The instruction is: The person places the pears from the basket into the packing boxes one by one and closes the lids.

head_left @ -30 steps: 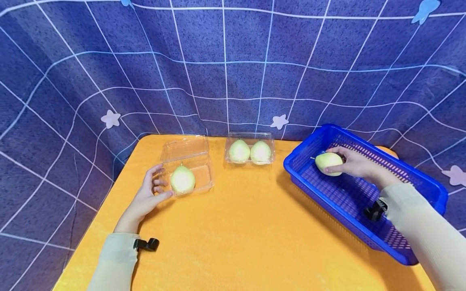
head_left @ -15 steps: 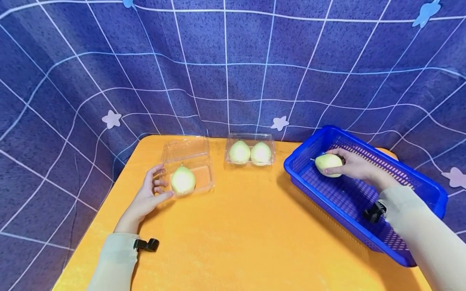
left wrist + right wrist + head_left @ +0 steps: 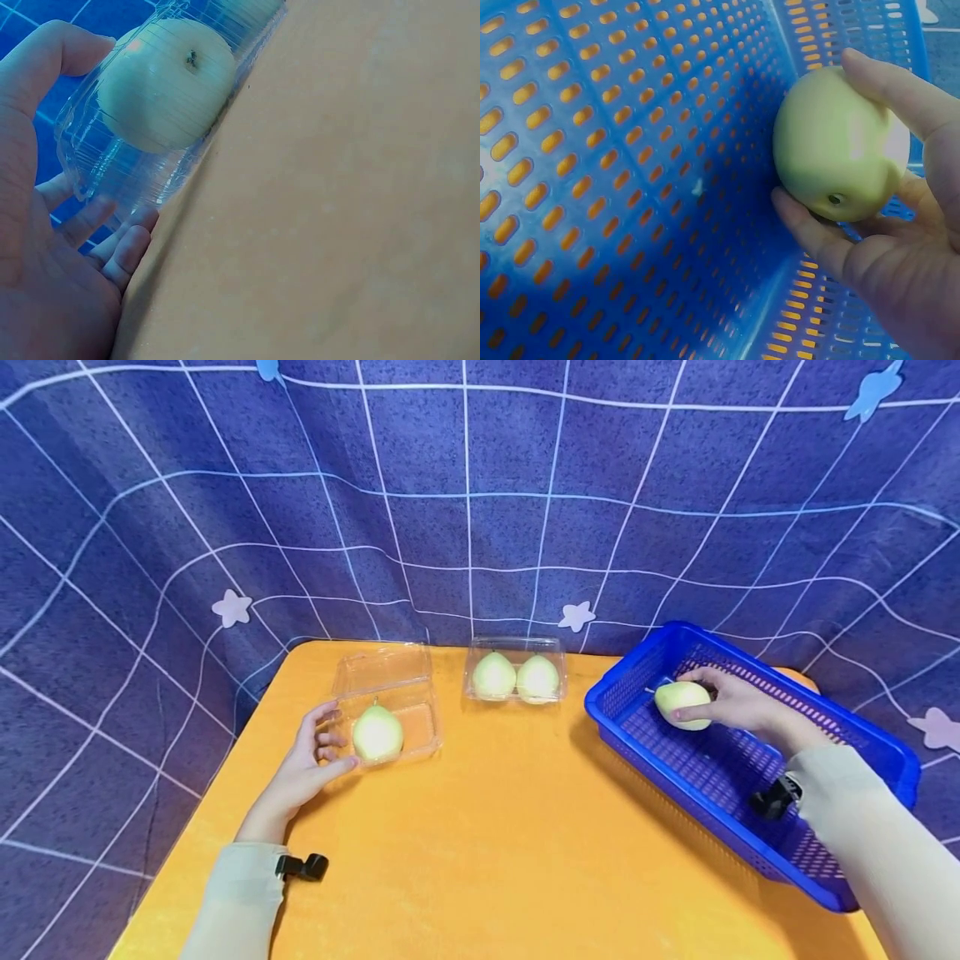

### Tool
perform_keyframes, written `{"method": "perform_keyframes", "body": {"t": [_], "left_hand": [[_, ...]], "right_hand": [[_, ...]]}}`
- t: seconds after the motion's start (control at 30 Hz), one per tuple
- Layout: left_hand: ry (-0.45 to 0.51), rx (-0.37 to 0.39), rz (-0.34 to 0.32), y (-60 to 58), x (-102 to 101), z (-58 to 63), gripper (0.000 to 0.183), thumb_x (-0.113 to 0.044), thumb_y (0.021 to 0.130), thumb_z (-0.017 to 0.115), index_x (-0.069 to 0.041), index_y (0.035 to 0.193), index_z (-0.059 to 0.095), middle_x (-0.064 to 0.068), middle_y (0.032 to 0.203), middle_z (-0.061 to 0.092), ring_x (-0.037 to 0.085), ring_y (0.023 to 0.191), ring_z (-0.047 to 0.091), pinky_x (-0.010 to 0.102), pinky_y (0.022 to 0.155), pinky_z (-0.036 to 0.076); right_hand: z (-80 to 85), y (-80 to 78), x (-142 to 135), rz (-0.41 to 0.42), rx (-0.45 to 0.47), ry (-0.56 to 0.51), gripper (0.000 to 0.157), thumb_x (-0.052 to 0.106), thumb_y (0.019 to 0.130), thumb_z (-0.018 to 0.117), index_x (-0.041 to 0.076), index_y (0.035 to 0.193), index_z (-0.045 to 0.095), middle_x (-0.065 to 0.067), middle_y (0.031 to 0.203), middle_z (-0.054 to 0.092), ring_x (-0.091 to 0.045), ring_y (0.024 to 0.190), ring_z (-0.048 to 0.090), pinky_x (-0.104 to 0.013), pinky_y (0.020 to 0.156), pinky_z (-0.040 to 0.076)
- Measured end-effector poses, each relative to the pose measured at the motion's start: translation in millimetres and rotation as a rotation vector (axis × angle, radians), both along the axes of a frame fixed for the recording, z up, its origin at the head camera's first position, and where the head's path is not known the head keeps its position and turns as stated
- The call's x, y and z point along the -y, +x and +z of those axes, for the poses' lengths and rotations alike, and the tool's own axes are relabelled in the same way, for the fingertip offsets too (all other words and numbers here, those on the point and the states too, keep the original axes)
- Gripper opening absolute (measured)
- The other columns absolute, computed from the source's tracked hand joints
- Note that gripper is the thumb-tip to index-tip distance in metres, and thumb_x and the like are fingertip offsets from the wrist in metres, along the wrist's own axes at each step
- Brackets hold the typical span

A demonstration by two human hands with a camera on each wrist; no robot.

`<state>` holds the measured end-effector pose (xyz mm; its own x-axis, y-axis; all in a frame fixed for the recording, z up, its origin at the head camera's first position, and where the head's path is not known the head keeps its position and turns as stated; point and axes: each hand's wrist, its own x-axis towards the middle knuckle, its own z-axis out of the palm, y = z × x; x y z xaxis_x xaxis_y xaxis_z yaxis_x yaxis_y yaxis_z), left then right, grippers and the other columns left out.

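Observation:
At the left of the table, my left hand (image 3: 303, 768) holds the near left corner of an open clear plastic clamshell box (image 3: 422, 727), thumb at the front, fingers along the side. One pale green pear (image 3: 377, 733) sits upright in its left half, stem up. In the left wrist view, the thumb tip meets the rim beside the pear (image 3: 169, 86), and the other fingertips show by the box's end wall. My right hand (image 3: 738, 700) reaches into a blue plastic basket (image 3: 693, 793) and grips another pear (image 3: 681, 705) between thumb and fingers, its stem pointing left.
A closed clear clamshell box (image 3: 514, 639) with two pears stands at the table's back middle. The blue basket lies at an angle on the right side of the orange table (image 3: 487, 843). A blue grid-patterned curtain (image 3: 435, 527) hangs behind the table.
The pear in my right hand has shifted slightly right within the basket. My left hand stays in place at the open box.

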<state>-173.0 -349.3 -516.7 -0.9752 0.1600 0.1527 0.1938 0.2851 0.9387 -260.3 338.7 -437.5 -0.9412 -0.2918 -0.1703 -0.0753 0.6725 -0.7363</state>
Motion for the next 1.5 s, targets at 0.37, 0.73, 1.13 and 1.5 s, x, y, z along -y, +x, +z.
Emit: {"method": "perform_keyframes", "body": {"t": [0.37, 0.73, 1.13, 1.5], "left_hand": [[0.006, 0.008, -0.004, -1.0, 0.0, -0.7, 0.1, 0.004, 0.096, 0.079, -0.012, 0.172, 0.018, 0.021, 0.163, 0.031, 0.028, 0.12, 0.05, 0.02, 0.088, 0.045], [-0.008, 0.022, 0.004, 1.2, 0.1, 2.6, 0.1, 0.003, 0.096, 0.079, -0.013, 0.173, 0.018, 0.021, 0.164, 0.029, 0.028, 0.12, 0.05, 0.021, 0.088, 0.045], [-0.006, 0.017, 0.002, -0.9, 2.2, -1.5, 0.099, 0.002, 0.097, 0.08, -0.014, 0.173, 0.018, 0.021, 0.164, 0.031, 0.031, 0.119, 0.049, 0.02, 0.086, 0.044], [-0.018, 0.008, 0.0, -1.3, 3.5, -3.0, 0.098, 0.0, 0.097, 0.079, -0.016, 0.173, 0.019, 0.023, 0.163, 0.03, 0.034, 0.12, 0.049, 0.02, 0.087, 0.044]], "right_hand": [[27.6, 1.2, 0.0, -0.108, -0.052, -0.003, 0.073, 0.028, 0.099, 0.084, -0.002, 0.152, 0.043, -0.021, 0.134, 0.054, -0.023, 0.11, 0.054, -0.021, 0.082, 0.051], [46.6, 0.9, 15.1, -0.172, -0.196, -0.032, 0.074, 0.032, 0.097, 0.086, 0.008, 0.154, 0.046, -0.023, 0.139, 0.058, -0.028, 0.114, 0.054, -0.024, 0.08, 0.047], [78.6, -0.8, 51.7, -0.188, -0.213, -0.313, 0.059, 0.016, 0.099, 0.083, 0.018, 0.149, 0.052, -0.007, 0.136, 0.058, -0.013, 0.113, 0.061, -0.02, 0.084, 0.055], [88.8, -3.5, 101.0, -0.272, -0.072, -0.548, 0.052, 0.019, 0.099, 0.083, 0.022, 0.141, 0.052, -0.008, 0.137, 0.049, -0.014, 0.106, 0.065, -0.024, 0.083, 0.06]]}}
